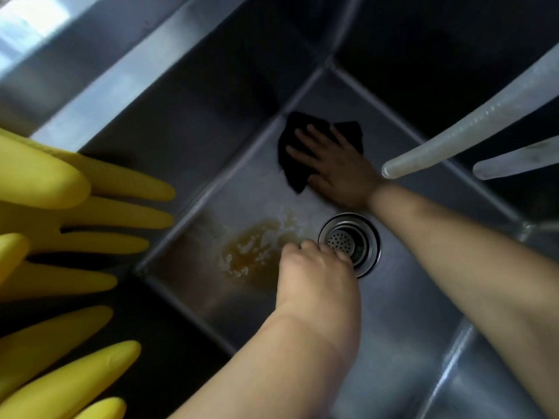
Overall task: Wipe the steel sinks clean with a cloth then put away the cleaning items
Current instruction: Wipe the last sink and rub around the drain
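Observation:
I look down into a deep steel sink [402, 297]. My right hand [335, 167] lies flat with spread fingers on a black cloth [295, 164], pressing it onto the sink floor near the far corner. My left hand [314, 261] reaches down to the round perforated drain strainer [351, 241], fingers curled at its rim; whether they grip it I cannot tell. A brownish, foamy puddle [254, 249] spreads on the sink floor just left of the drain.
Two yellow rubber gloves [60, 207] hang over the sink's left edge, fingers pointing into the basin. Two pale hose or tap ends [453, 140] jut in from the right above the sink. A steel ledge [106, 95] runs along the far left side.

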Demonstrator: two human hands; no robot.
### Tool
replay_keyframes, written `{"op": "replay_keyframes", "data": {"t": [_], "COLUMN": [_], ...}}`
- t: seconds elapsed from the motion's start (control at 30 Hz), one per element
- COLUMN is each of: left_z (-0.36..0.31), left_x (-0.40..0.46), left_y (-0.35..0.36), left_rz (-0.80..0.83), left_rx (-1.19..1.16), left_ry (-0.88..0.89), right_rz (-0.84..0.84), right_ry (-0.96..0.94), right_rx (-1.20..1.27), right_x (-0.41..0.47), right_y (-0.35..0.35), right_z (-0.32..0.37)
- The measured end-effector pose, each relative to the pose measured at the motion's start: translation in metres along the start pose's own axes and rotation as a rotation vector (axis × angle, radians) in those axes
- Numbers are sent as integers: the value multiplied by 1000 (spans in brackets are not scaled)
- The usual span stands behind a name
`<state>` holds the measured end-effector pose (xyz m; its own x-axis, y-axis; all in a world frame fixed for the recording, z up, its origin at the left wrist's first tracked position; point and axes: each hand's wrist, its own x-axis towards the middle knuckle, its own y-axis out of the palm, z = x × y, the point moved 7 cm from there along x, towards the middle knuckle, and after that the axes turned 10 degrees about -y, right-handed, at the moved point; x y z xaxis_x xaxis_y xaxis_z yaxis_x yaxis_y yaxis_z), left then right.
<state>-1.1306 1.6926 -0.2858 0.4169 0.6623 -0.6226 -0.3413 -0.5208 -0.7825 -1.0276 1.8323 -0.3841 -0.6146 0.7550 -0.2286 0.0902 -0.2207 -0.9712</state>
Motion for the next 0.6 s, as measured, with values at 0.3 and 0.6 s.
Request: {"op": "replay_keyframes", "data": {"t": [0.3,0.6], "left_z": [1,4], "left_x": [-1,-3], "left_y": [-17,-23], "left_rz": [-2,-100], "left_rx": [13,-4], "left_ry": [30,-21], "right_rz": [-112,-51], "right_ry": [493,185], "right_rx": [17,17], "right_x": [25,-9], "right_y": [-11,8], "right_z": [-70,37]}}
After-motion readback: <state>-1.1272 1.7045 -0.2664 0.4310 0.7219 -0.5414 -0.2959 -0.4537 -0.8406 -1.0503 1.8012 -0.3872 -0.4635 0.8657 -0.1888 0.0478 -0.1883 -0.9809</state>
